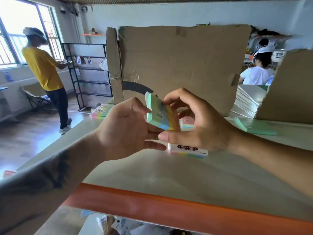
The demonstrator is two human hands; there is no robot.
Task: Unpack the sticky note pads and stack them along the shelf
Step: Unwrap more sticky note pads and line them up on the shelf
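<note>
While held mid-frame: pastel multicolour wrapped sticky note pad (159, 114), above grey shelf (152, 170).
Left hand (125, 131): grips pad's side.
Right hand (194, 122): pinches wrapper edge.
Handling: light, stiff block, slippery film; hold by edges.

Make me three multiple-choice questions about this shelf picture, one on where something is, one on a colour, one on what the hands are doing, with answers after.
1. Where does the pad labelled STICKY NOTE lie?
A. on the shelf below the hands
B. on the floor
C. on the black rack

2. What colour is the shelf's front edge?
A. blue
B. orange
C. white

3. What are the hands doing?
A. both resting flat
B. both holding one pad
C. only the left holding it

Answers: 1 A, it sits on the pale shelf board. 2 B, an orange beam. 3 B, left hand and right hand both grip the pastel pad.
</note>
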